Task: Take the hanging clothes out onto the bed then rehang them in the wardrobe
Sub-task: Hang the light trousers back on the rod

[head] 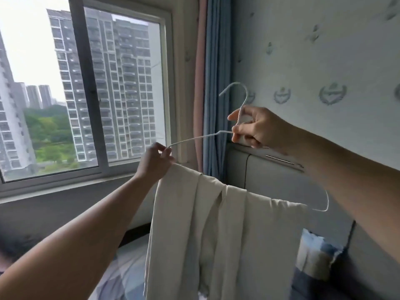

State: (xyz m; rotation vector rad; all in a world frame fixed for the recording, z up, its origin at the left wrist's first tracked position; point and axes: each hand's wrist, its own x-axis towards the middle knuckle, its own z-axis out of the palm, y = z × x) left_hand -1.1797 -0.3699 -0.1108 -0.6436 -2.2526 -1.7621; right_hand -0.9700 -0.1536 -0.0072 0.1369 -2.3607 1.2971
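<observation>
Both bare forearms are held raised and stretched forward, the left hand (154, 162) kept lower with fingertips pinched on one end of the hanger (194, 138), the right hand (258, 128) kept higher, fingers curled round its neck.

I logged a thin white wire hanger (194, 138) held in the air, hook uppermost, lower bar sloping down to the right. The left hand (154, 163) pinched its left corner; the right hand (257, 128) gripped the neck under the hook. A cream garment (205, 224) was draped over the bar, falling in long folds above the bed (121, 267). The hanger's right corner was bare.
</observation>
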